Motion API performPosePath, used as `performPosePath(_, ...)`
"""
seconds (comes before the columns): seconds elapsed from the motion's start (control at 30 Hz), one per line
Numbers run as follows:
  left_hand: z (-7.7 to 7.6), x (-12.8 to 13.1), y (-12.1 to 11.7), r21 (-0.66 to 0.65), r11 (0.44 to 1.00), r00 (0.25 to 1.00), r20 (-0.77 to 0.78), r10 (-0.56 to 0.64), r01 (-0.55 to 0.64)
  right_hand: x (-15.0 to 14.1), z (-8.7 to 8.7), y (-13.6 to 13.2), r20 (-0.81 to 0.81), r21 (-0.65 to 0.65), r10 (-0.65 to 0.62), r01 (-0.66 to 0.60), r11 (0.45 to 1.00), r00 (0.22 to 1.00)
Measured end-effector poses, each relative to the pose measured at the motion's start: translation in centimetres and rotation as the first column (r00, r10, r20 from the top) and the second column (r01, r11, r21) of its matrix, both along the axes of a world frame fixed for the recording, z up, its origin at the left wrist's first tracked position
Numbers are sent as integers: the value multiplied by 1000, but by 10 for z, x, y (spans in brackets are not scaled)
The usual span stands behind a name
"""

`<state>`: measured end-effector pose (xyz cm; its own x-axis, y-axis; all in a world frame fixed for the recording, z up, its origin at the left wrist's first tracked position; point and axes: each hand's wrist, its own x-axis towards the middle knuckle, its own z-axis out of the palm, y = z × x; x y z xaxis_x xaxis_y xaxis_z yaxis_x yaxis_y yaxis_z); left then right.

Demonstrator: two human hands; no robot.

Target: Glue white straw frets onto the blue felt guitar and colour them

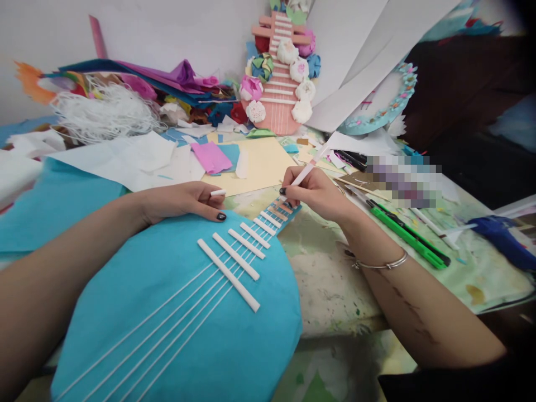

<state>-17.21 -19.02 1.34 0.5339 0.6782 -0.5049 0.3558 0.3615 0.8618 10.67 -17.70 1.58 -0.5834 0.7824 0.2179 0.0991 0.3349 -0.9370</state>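
A lute-shaped craft piece covered in blue paper (176, 290) lies in front of me. Thin white strings run along its length, and several white crossbars (228, 274) lie across them, getting shorter toward the neck. My left hand (184, 202) rests at its upper left edge, thumb on the blue surface, with a short white stick (218, 192) held at the curled fingers. Over the end of the neck, my right hand (312, 190) pinches a long, narrow white strip (309, 167) that slants up to the right. Its lower tip is partly hidden by the fingers.
Right of the craft piece lie a green utility knife (408, 237) and a blue glue gun (505, 240). A pink lute model with paper flowers (280, 106) leans at the back. White string (106, 109), coloured paper and a cream sheet (262, 162) cover the table's far side.
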Motion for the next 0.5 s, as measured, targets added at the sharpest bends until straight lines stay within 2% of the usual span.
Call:
performPosePath(0.17, 1, 0, 0, -5, 1000, 1000, 5, 4, -4, 1, 0, 0, -3, -13, 17, -17, 1000, 1000)
performPosePath(0.37, -1, -1, 1, -15, 1000, 1000, 24, -4, 5, 1, -1, 1, -37, -21, -30, 29, 999, 999)
performPosePath(0.5, -1, -2, 0, -16, 1000, 1000, 23, 4, -4, 1, -2, 2, -38, -35, 7, -8, 999, 999)
